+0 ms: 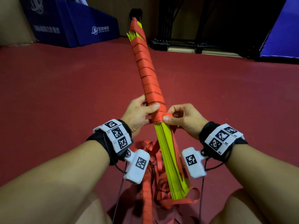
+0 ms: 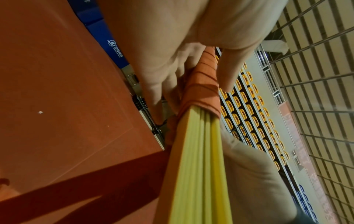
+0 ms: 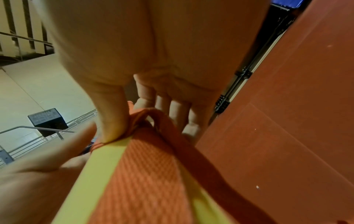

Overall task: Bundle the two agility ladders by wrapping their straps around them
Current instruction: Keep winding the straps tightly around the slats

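Above the red floor (image 1: 48, 94), the left hand (image 1: 139, 113) gripped the ladder bundle (image 1: 149, 73) at its wrapped part, steadying it. The right hand (image 1: 184, 118) pinched the strap (image 1: 167, 115) just beside, apparently keeping the wrap taut.

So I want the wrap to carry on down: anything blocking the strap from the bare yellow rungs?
Nothing visible: the strap, pinched by the right hand, sits right above the bare yellow rungs.

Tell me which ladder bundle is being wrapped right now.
The one held up in both hands: left hand grips it, right hand pinches the strap, yellow rungs still bare. The other bundle lies fully wrapped on the floor.
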`<state>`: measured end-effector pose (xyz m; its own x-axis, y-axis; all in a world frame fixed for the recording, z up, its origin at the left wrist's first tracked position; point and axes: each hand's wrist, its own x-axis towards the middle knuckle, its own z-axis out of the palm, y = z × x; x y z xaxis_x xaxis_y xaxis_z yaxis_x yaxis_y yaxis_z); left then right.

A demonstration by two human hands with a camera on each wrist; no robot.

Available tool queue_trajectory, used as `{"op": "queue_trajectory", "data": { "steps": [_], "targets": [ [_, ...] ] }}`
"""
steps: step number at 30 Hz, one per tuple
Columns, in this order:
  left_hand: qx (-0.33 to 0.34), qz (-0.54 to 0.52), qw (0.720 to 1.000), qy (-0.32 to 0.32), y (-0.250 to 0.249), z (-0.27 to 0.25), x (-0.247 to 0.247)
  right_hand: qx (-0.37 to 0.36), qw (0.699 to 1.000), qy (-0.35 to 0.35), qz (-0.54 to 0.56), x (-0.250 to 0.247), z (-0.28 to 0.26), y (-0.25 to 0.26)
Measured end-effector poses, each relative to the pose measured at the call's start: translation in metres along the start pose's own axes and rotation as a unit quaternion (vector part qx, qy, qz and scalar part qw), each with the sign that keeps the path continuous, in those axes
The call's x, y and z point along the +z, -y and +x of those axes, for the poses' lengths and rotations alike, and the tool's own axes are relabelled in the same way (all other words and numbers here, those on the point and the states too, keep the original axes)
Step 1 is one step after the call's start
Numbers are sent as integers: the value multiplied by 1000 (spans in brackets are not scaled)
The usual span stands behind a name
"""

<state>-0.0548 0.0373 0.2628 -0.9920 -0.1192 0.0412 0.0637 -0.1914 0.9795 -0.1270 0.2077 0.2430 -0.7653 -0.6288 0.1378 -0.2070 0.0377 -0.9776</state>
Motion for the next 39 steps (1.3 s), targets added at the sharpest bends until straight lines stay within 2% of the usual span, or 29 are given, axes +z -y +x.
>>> {"op": "queue_trajectory", "data": {
  "steps": [4,6,13,17,22,28,35,39],
  "targets": [
    [-14,83,996,-8,6,-2,3,-8,999,-32,-21,0,2,-1],
    [-26,81,996,-20,7,-2,4,-3,999,-33,-35,-1,0,-1],
    [-30,65,997,-7,5,-2,3,37,999,25,-29,-10,-3,3],
    [-10,68,998,-8,3,-3,0,75,995,62,15,-15,-4,0],
    [2,67,998,-8,2,-4,0,57,996,62,15,-14,-3,0],
    [6,69,997,-25,2,-3,-4,27,992,83,-88,-13,-7,7],
    [9,70,997,-31,2,-3,-4,-3,985,47,-164,-13,-4,8],
    [9,55,998,-24,2,-1,-1,6,988,31,-153,-10,-7,9]
  ]
}}
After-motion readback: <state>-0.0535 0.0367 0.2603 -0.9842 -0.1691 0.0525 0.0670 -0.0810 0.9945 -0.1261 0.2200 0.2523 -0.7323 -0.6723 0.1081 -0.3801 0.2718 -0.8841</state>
